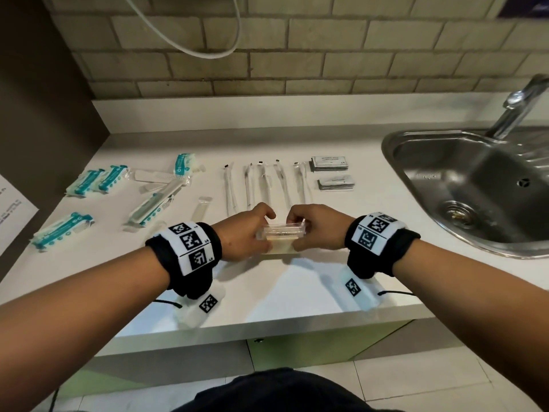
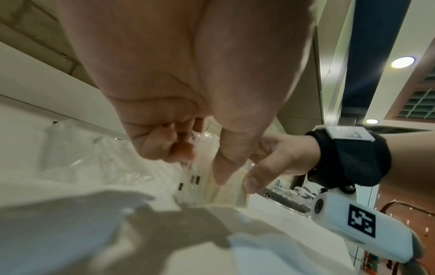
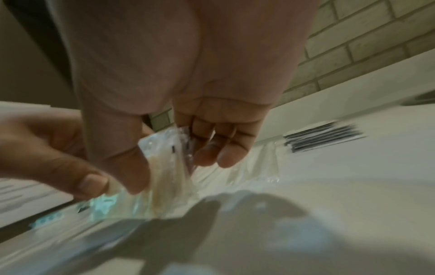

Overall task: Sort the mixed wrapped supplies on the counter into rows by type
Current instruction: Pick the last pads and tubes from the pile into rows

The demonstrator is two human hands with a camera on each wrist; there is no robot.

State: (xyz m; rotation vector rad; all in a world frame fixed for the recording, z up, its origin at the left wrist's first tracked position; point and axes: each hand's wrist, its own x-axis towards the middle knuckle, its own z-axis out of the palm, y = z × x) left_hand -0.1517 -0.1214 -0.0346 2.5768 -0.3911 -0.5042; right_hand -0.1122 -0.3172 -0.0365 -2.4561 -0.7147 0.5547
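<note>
A small stack of clear-wrapped cream packets (image 1: 280, 233) stands on edge on the white counter (image 1: 297, 286), at its middle. My left hand (image 1: 252, 230) pinches its left end and my right hand (image 1: 309, 230) pinches its right end. The left wrist view shows my left thumb and fingers (image 2: 183, 150) on the packets (image 2: 226, 195), with the right hand (image 2: 270, 163) opposite. In the right wrist view, my right hand (image 3: 174, 167) clamps the crinkled wrap (image 3: 164, 178). Behind the hands lie a row of thin wrapped sticks (image 1: 261, 182), two piles of grey sachets (image 1: 329, 163), and teal packets (image 1: 86, 181) at the left.
A steel sink (image 1: 475, 185) with a tap (image 1: 517, 105) fills the right side. Long clear-wrapped items (image 1: 160, 200) lie jumbled left of centre, and another teal packet (image 1: 61, 230) lies near a paper sheet (image 1: 12, 209) at the left edge. A brick wall (image 1: 297, 55) backs the counter.
</note>
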